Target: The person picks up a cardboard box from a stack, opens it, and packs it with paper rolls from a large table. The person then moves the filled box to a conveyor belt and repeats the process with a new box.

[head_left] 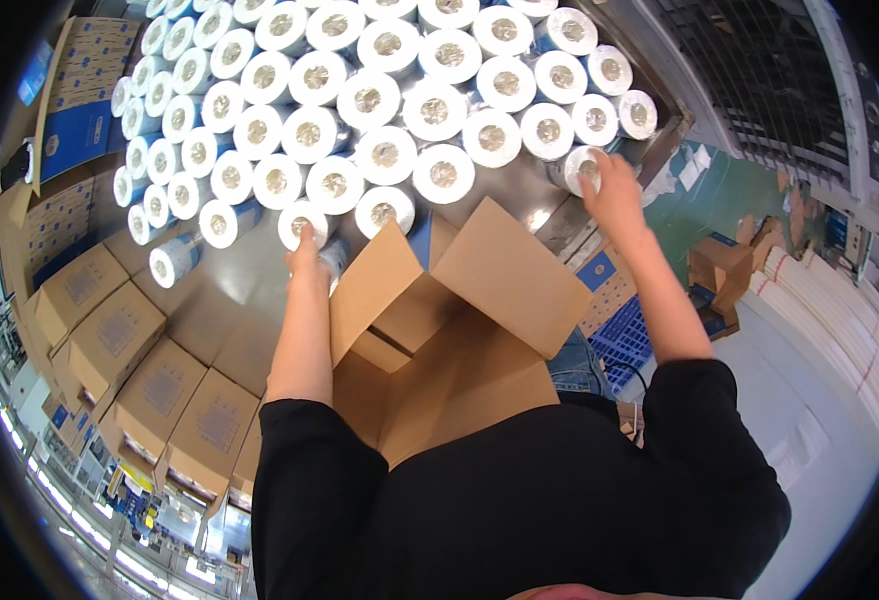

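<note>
Where the block of rolls [369,98] ends by the right edge of the metal desk [225,300], the right roll [576,170] stands close to the rim, green floor [715,205] beyond; the left roll [296,219] stands on the block's near side, with bare metal free around its left and the open carton [512,268] just to its right. Both show a white, ring-shaped end around a pale, crinkled core. The right roll is under the fingers of the right hand [615,195], which are curled around its end in a grip; the left roll sits just past the left hand [306,262], which touches its near rim, though I cannot tell whether it is gripped. Farther out, brown cartons [113,330] line the left, and a dark grille [775,75] stands upper right
</note>
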The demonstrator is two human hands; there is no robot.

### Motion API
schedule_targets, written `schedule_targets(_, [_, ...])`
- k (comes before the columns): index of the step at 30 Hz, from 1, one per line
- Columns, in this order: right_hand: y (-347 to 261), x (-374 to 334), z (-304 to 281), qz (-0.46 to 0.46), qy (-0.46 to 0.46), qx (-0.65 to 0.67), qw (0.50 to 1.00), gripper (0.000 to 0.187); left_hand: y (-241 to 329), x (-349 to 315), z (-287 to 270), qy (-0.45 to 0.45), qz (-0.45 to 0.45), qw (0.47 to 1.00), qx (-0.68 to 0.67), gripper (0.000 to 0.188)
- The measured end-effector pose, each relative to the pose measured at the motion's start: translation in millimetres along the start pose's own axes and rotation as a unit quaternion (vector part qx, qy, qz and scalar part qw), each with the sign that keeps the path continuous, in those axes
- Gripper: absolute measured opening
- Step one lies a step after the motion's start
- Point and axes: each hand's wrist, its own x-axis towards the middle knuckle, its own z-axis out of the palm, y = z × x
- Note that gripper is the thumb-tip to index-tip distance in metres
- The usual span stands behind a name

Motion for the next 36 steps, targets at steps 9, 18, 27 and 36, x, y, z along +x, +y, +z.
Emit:
schedule_targets(9, [81.7, 46.3, 37.6, 0.091, -0.173, 0.041, 0.98, 0.084, 21.6, -42.7, 8.1, 0.11, 0.013, 0.985, 0.131, 0.082])
schedule_targets(18, [79.3, 52.7, 53.7, 0.13, -0.159, -0.018, 0.979, 0.073, 40.0, -72.9, 26.8, 0.184, 0.024, 0.914, 0.361, 0.074])
schedule_targets(27, [55.0, 32.7, -42.9, 0.113, -0.113, 0.019, 0.987, 0.069, 134.2, -91.5, -114.1, -0.045, 0.158, 0.952, 0.259, 0.023])
schedule_targets(36, [-84.6, -3.9, -184.2, -0.203, 0.096, 0.234, 0.946, 0.06, 94.7, -286.2, -257.8, -0.321, 0.107, 0.938, -0.07, 0.043])
